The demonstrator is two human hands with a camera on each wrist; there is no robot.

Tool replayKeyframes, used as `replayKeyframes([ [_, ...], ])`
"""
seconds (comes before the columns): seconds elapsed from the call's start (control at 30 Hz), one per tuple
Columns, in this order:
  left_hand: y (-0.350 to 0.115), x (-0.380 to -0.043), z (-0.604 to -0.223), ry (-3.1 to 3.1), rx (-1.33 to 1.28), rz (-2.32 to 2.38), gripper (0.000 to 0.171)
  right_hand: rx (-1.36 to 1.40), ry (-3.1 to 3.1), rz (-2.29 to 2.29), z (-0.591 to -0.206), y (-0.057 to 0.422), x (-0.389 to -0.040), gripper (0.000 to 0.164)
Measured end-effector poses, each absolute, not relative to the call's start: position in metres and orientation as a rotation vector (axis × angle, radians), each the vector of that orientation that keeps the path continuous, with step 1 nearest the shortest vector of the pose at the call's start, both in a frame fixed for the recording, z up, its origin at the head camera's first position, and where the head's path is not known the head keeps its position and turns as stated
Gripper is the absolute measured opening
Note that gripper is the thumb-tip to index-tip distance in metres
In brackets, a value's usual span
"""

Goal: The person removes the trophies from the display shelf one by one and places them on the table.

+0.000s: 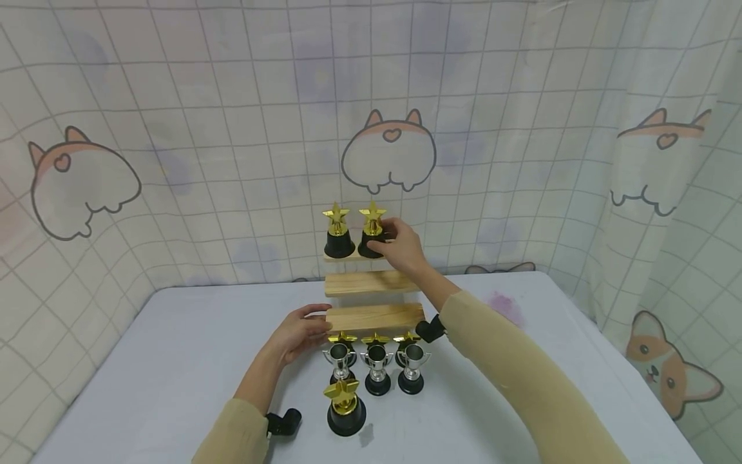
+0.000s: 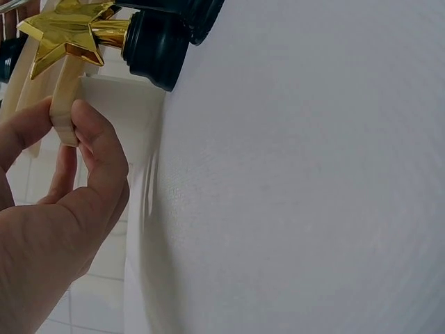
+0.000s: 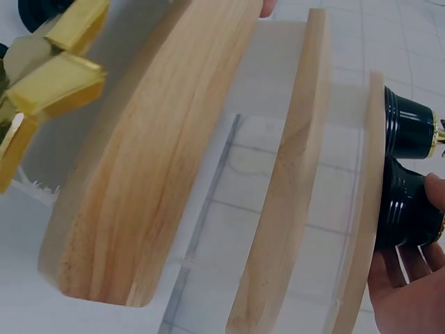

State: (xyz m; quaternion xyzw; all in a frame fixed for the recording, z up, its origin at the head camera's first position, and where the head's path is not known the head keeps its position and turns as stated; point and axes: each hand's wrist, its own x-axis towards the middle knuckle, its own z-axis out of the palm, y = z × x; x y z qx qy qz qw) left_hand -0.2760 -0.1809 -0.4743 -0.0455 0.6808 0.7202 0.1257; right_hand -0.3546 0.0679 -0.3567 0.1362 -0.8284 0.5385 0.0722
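Note:
My right hand [image 1: 406, 248] grips the black base of a gold star trophy [image 1: 373, 221], which stands upright on the top wooden shelf board [image 1: 348, 256]. Just left of it on that board is another star trophy [image 1: 339, 243]. In the right wrist view, fingers and thumb of the right hand [image 3: 410, 303] wrap the trophy's black base [image 3: 405, 209]. Lower down, my left hand [image 1: 297, 335] pinches the left end of the bottom wooden board [image 1: 375, 318]. The left wrist view shows its thumb and fingers [image 2: 101, 142] on both faces of the board end [image 2: 65, 104].
A middle board [image 1: 368, 282] lies between the other two. Before the shelf stand three silver cup trophies [image 1: 377, 374], with three gold star trophies [image 1: 375, 338] partly hidden behind them. A larger-looking star trophy [image 1: 346, 415] stands nearest on the white table [image 1: 191, 367]. A patterned curtain [image 1: 232, 129] hangs behind.

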Motion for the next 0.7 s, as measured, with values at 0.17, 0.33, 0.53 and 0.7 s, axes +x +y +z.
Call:
replayKeyframes([
  [0.17,-0.182,-0.275,-0.475,1.979,-0.128,2.105,0.056,0.415,-2.482,1.643,-0.358,0.071,-0.35,0.056],
  [0.33,-0.182,-0.276,-0.476,1.961,-0.127,2.118,0.056,0.403,-2.466,1.657,-0.359,0.075,-0.345,0.056],
  [0.53,-0.181,-0.275,-0.477,1.959,-0.133,2.123,0.056,0.414,-2.453,1.658,-0.36,0.081,-0.338,0.056],
  [0.7,-0.181,-0.276,-0.477,1.953,-0.139,2.132,0.056,0.486,-2.429,1.664,-0.361,0.086,-0.328,0.056],
])
